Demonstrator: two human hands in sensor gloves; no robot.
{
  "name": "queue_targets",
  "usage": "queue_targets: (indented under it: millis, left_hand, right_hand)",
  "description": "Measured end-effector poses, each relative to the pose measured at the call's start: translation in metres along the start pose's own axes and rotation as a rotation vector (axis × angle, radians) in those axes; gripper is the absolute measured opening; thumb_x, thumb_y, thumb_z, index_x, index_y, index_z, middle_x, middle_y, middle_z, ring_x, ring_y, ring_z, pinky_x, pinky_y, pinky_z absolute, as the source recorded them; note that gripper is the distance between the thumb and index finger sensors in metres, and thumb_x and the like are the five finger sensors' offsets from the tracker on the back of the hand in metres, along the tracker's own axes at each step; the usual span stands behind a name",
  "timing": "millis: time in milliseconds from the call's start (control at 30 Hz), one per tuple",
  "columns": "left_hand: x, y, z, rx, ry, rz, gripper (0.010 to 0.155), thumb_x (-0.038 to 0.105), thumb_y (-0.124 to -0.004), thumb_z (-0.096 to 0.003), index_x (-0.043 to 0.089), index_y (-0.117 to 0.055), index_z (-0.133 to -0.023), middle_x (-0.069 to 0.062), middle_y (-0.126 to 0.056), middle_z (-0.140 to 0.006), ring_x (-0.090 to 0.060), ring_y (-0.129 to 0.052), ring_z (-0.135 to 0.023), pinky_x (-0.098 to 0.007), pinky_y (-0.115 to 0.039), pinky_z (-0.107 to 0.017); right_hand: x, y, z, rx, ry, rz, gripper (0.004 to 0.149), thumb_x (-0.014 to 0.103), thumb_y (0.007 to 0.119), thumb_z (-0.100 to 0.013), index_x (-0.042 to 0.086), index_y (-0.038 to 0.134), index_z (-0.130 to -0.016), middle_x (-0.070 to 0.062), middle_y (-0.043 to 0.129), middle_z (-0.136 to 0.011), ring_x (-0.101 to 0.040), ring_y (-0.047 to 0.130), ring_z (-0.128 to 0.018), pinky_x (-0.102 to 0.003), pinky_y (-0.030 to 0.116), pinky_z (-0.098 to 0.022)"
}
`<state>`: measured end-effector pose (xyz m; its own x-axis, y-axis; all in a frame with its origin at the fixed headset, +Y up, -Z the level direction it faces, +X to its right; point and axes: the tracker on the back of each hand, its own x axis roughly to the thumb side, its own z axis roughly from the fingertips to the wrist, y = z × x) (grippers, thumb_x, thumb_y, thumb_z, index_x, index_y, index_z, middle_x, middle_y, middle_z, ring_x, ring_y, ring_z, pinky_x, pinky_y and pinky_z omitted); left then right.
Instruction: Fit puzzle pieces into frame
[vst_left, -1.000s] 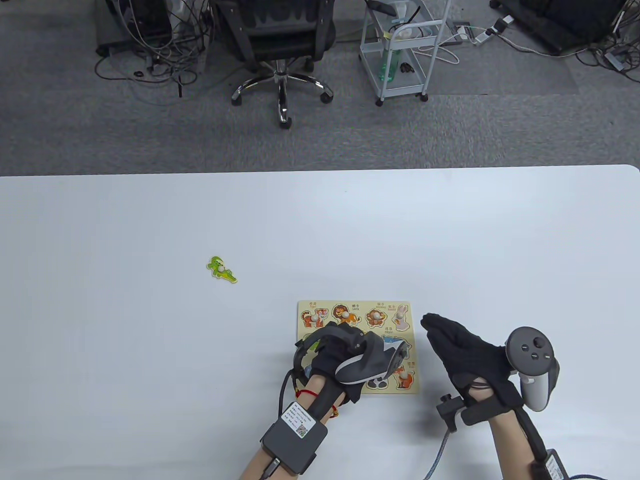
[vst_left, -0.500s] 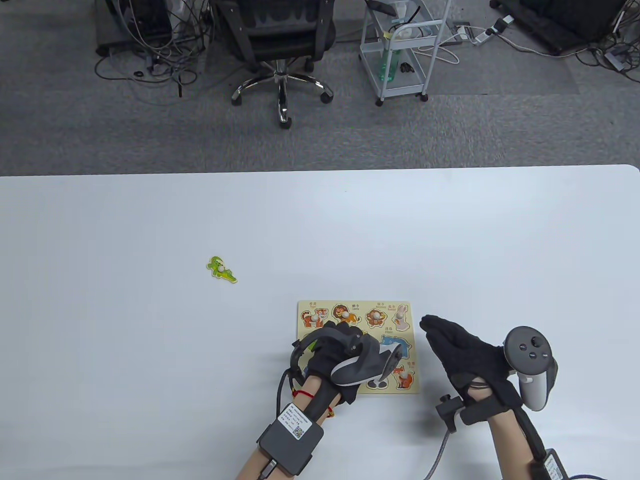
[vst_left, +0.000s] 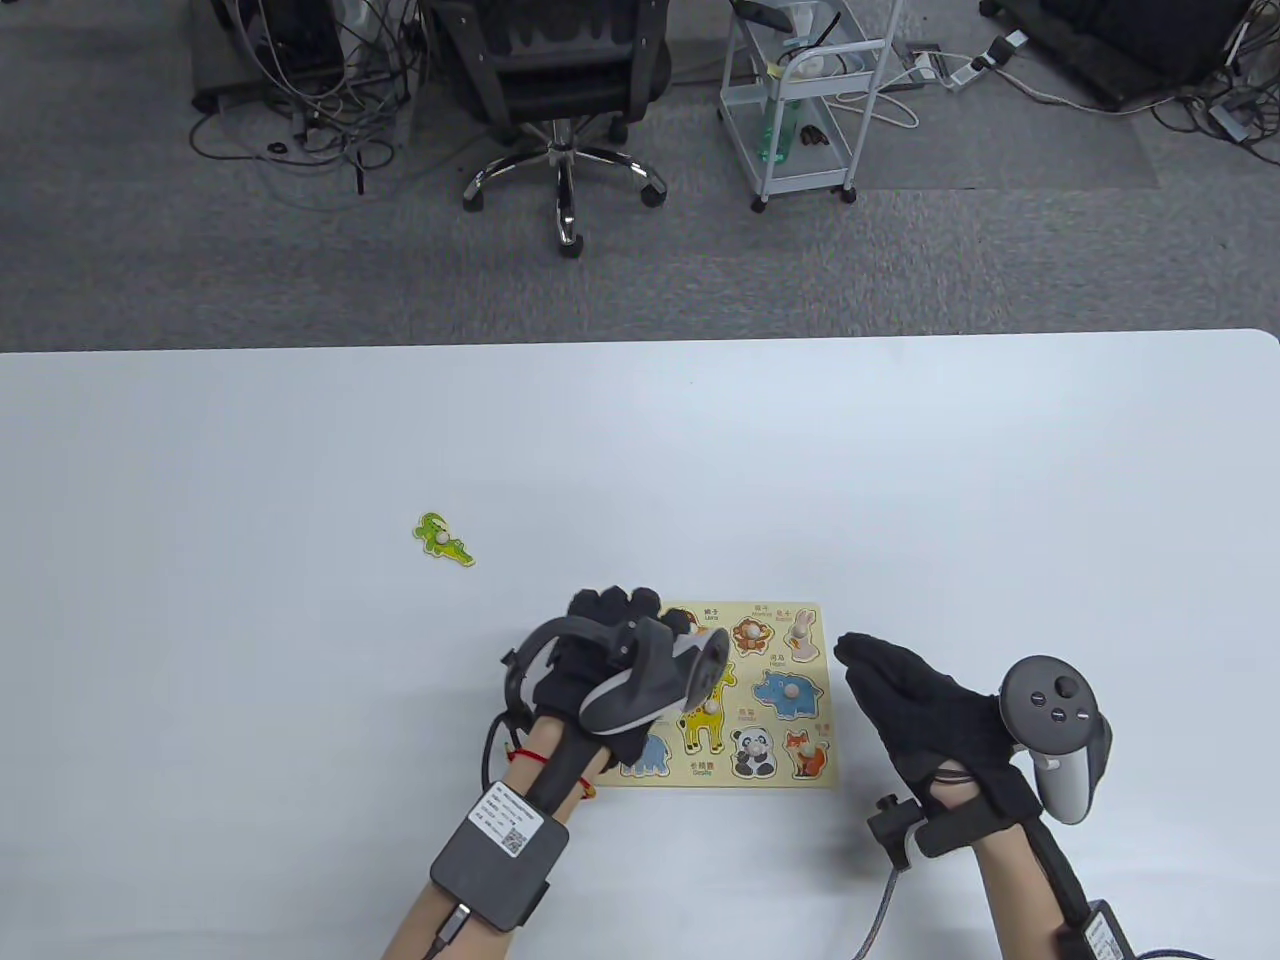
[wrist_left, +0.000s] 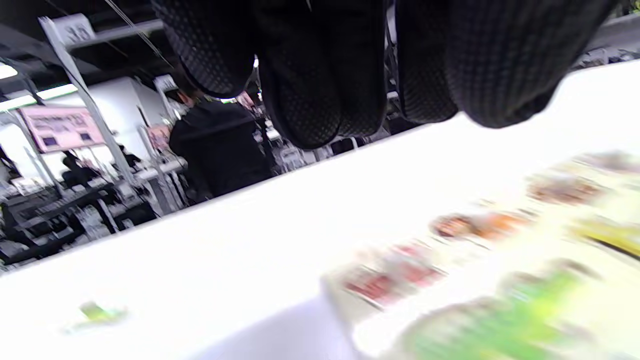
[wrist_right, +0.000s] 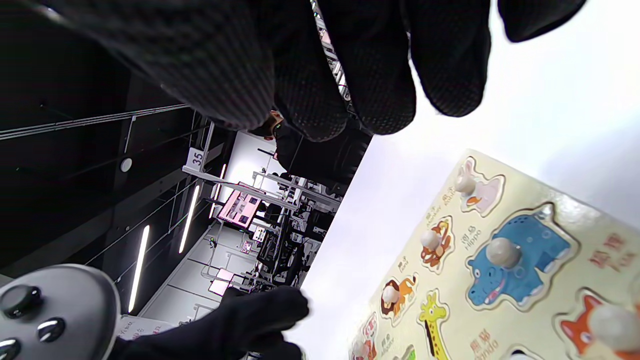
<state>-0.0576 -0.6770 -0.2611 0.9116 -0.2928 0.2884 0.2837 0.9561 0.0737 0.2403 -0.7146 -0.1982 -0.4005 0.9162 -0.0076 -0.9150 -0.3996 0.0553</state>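
The puzzle frame (vst_left: 740, 783) lies flat near the table's front edge, with several animal pieces seated in it, among them a yellow giraffe (vst_left: 706, 715) and a blue hippo (vst_left: 790, 690). A green crocodile piece (vst_left: 442, 540) lies loose on the table far to the frame's left. My left hand (vst_left: 615, 605) hovers over the frame's upper-left corner with its fingers extended and holds nothing. My right hand (vst_left: 860, 650) rests open just right of the frame, empty. The left wrist view is blurred and shows the frame (wrist_left: 500, 260) and the crocodile piece (wrist_left: 97, 312). The right wrist view shows the hippo (wrist_right: 520, 260).
The white table (vst_left: 300, 700) stretches wide to the left and behind the frame. An office chair (vst_left: 560, 90) and a white cart (vst_left: 800, 100) stand on the floor beyond the far edge.
My left hand has moved left and up off the frame's middle, uncovering the giraffe, hippo and panda pieces. My right hand has barely moved.
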Motion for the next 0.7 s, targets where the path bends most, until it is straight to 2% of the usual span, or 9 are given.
queue_targets:
  millis: [133, 200, 267, 400, 467, 700]
  left_hand:
    - [-0.051, 0.009, -0.009, 0.067, 0.101, -0.027, 0.047, 0.05, -0.093, -0.0371, 0.048, -0.089, -0.084, 0.013, -0.091, -0.101, -0.018, -0.097, -0.088, -0.045, -0.074, -0.073]
    - [-0.076, 0.007, -0.017, 0.056, 0.163, -0.06, 0.046, 0.047, -0.095, -0.0371, 0.05, -0.089, -0.083, 0.014, -0.088, -0.103, -0.018, -0.094, -0.092, -0.046, -0.072, -0.075]
    - [-0.095, 0.0, -0.025, 0.002, 0.206, -0.089, 0.046, 0.044, -0.096, -0.0372, 0.051, -0.088, -0.082, 0.014, -0.086, -0.105, -0.019, -0.091, -0.095, -0.047, -0.071, -0.076]
    - [-0.127, -0.024, -0.042, -0.12, 0.267, -0.1, 0.047, 0.042, -0.097, -0.0379, 0.052, -0.086, -0.083, 0.015, -0.084, -0.106, -0.018, -0.091, -0.096, -0.045, -0.07, -0.077]
    - [-0.138, -0.038, -0.049, -0.143, 0.291, -0.098, 0.047, 0.04, -0.097, -0.0379, 0.052, -0.087, -0.082, 0.016, -0.085, -0.106, -0.018, -0.091, -0.096, -0.045, -0.071, -0.077]
    - [-0.162, -0.088, -0.07, -0.268, 0.368, -0.043, 0.047, 0.039, -0.097, -0.0384, 0.053, -0.086, -0.082, 0.016, -0.086, -0.104, -0.017, -0.092, -0.094, -0.046, -0.072, -0.076]
  right_hand:
    - [0.001, 0.001, 0.0, 0.002, -0.004, 0.013, 0.052, 0.041, 0.084, -0.048, 0.009, 0.086, -0.089, -0.028, 0.083, -0.095, -0.057, 0.079, -0.082, -0.074, 0.056, -0.06]
    - [0.001, 0.002, -0.001, 0.005, -0.001, 0.019, 0.052, 0.041, 0.084, -0.048, 0.009, 0.086, -0.089, -0.028, 0.083, -0.095, -0.057, 0.079, -0.082, -0.074, 0.056, -0.06]
    - [0.001, 0.003, -0.001, 0.006, 0.001, 0.02, 0.052, 0.041, 0.084, -0.048, 0.009, 0.086, -0.089, -0.028, 0.083, -0.094, -0.057, 0.079, -0.082, -0.074, 0.056, -0.06]
    - [0.001, 0.003, -0.001, 0.007, 0.008, 0.019, 0.052, 0.041, 0.084, -0.048, 0.008, 0.086, -0.089, -0.028, 0.083, -0.095, -0.057, 0.079, -0.082, -0.074, 0.056, -0.06]
    - [0.002, 0.003, -0.001, 0.008, 0.006, 0.026, 0.052, 0.041, 0.084, -0.048, 0.008, 0.086, -0.089, -0.028, 0.083, -0.095, -0.057, 0.079, -0.082, -0.074, 0.056, -0.06]
    - [0.001, 0.006, -0.003, 0.006, 0.011, 0.038, 0.052, 0.04, 0.084, -0.048, 0.008, 0.086, -0.089, -0.028, 0.084, -0.094, -0.057, 0.079, -0.081, -0.074, 0.056, -0.06]
